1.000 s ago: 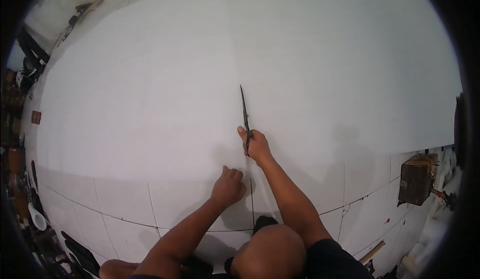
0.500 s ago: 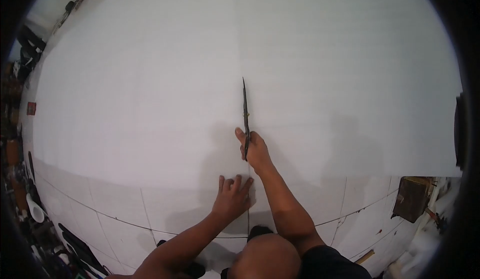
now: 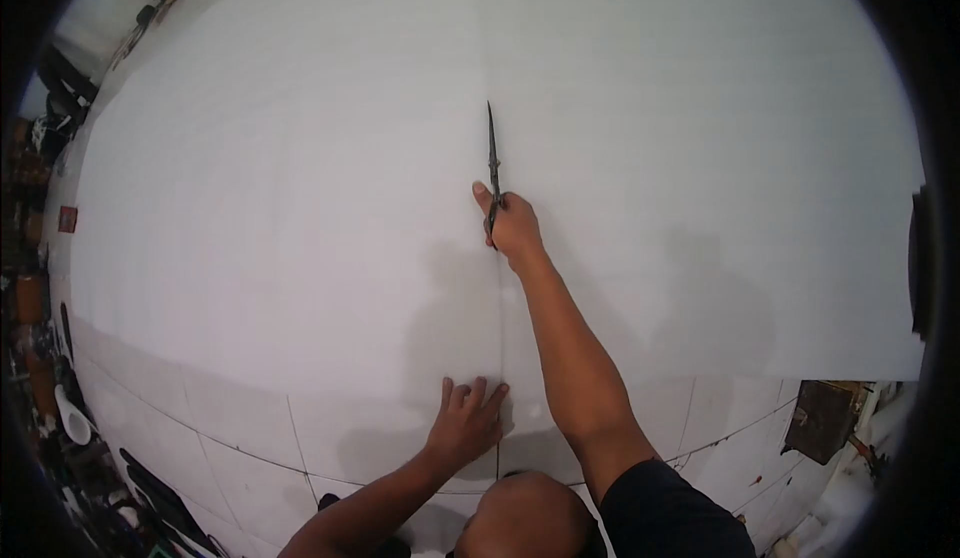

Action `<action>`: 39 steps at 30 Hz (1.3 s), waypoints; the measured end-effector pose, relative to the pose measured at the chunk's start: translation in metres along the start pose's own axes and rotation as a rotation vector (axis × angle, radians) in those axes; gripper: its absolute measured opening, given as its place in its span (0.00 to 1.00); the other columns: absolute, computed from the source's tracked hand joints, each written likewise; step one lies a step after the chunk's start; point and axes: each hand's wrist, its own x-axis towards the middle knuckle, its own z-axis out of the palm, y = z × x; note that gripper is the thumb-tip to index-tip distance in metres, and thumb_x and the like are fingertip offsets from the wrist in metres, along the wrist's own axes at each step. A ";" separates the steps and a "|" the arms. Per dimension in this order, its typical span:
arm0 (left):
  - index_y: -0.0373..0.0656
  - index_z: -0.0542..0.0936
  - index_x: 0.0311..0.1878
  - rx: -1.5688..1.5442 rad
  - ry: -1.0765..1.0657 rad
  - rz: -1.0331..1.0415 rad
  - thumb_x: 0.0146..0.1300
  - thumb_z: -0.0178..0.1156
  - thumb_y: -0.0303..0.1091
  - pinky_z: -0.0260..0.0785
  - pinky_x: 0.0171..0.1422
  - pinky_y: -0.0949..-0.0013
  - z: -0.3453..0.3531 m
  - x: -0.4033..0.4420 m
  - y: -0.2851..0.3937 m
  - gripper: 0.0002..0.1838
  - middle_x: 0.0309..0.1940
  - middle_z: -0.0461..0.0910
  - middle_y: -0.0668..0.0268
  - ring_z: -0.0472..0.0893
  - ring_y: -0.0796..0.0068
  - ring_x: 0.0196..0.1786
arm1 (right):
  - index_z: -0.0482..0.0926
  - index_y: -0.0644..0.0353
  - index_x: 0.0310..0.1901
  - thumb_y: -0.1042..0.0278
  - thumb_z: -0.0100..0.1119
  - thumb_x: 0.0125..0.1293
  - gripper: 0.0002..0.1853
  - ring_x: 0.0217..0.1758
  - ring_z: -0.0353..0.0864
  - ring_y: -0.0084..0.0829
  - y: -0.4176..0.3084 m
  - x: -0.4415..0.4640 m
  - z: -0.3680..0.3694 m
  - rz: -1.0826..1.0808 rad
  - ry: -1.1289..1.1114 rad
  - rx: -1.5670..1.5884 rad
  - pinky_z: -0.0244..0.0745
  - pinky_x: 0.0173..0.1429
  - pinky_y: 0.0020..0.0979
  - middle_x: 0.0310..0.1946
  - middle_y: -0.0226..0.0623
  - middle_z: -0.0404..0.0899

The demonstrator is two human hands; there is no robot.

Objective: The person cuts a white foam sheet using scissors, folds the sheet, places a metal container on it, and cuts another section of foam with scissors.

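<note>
A large white sheet (image 3: 280, 178) covers most of the tiled floor. Dark scissors (image 3: 493, 148) lie over its middle, blades pointing away from me and looking closed. My right hand (image 3: 514, 226) is wrapped round their handles. Below it, a thin line runs down the sheet to its near edge. My left hand (image 3: 466, 423) rests at that edge with fingers spread, its fingertips on the sheet, holding nothing.
White floor tiles (image 3: 240, 418) show in front of the sheet. A brown box-like block (image 3: 822, 421) stands at the right. A small red object (image 3: 67, 219) and a white scoop-like item (image 3: 73, 420) are at the left, by assorted clutter.
My right hand has moved forward with the scissors, farther from me. My left hand has opened from a curled shape and sits lower in the view. The thin line behind the scissors has grown longer.
</note>
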 end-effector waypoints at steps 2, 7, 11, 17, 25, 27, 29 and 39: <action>0.52 0.70 0.68 -0.004 0.000 -0.007 0.56 0.66 0.45 0.52 0.70 0.30 0.001 0.001 -0.001 0.34 0.61 0.65 0.49 0.70 0.43 0.57 | 0.69 0.56 0.26 0.32 0.61 0.61 0.31 0.17 0.65 0.23 -0.002 0.007 -0.002 -0.015 0.010 -0.064 0.63 0.23 0.26 0.16 0.28 0.66; 0.52 0.70 0.67 -0.001 0.042 0.030 0.56 0.66 0.46 0.53 0.70 0.31 -0.001 -0.001 -0.003 0.35 0.60 0.66 0.50 0.72 0.43 0.55 | 0.71 0.58 0.26 0.30 0.61 0.60 0.32 0.17 0.66 0.23 -0.041 0.056 -0.003 -0.009 -0.030 0.039 0.64 0.24 0.27 0.16 0.28 0.67; 0.51 0.70 0.67 0.067 0.021 0.005 0.56 0.66 0.45 0.54 0.70 0.31 0.003 0.002 -0.001 0.34 0.60 0.66 0.51 0.72 0.43 0.55 | 0.71 0.58 0.26 0.27 0.59 0.58 0.34 0.18 0.67 0.24 -0.048 0.068 0.000 -0.076 0.012 -0.082 0.65 0.25 0.28 0.17 0.28 0.67; 0.50 0.71 0.66 0.012 0.008 0.014 0.55 0.65 0.43 0.54 0.69 0.30 -0.005 0.002 -0.001 0.33 0.60 0.66 0.50 0.72 0.44 0.55 | 0.72 0.60 0.20 0.25 0.53 0.60 0.37 0.18 0.74 0.32 -0.087 0.118 0.002 0.082 -0.031 -0.058 0.69 0.29 0.37 0.15 0.35 0.71; 0.49 0.61 0.73 -0.208 -0.262 -0.188 0.59 0.61 0.49 0.66 0.65 0.43 -0.063 0.037 0.006 0.39 0.61 0.69 0.48 0.74 0.47 0.57 | 0.70 0.58 0.24 0.32 0.60 0.61 0.31 0.17 0.68 0.24 -0.073 0.127 0.006 -0.013 -0.006 -0.040 0.66 0.24 0.28 0.17 0.31 0.69; 0.45 0.62 0.72 -0.098 0.059 -0.276 0.60 0.62 0.51 0.71 0.58 0.49 -0.093 0.102 -0.033 0.39 0.59 0.73 0.50 0.75 0.49 0.57 | 0.75 0.61 0.22 0.29 0.54 0.61 0.36 0.20 0.76 0.32 -0.071 0.124 0.010 -0.031 0.016 -0.084 0.72 0.32 0.35 0.16 0.37 0.75; 0.38 0.70 0.65 -0.060 0.617 -0.226 0.61 0.63 0.40 0.65 0.65 0.49 -0.128 0.191 -0.088 0.30 0.59 0.71 0.45 0.71 0.46 0.61 | 0.75 0.62 0.22 0.29 0.54 0.62 0.36 0.21 0.77 0.31 -0.068 0.128 0.011 -0.060 0.038 -0.094 0.72 0.32 0.36 0.16 0.37 0.75; 0.43 0.67 0.68 0.137 0.672 -0.421 0.68 0.51 0.48 0.38 0.79 0.43 -0.148 0.314 -0.164 0.29 0.70 0.60 0.49 0.53 0.44 0.76 | 0.69 0.57 0.25 0.34 0.61 0.62 0.30 0.17 0.67 0.23 -0.084 0.124 0.010 0.024 0.002 0.030 0.65 0.24 0.27 0.16 0.30 0.68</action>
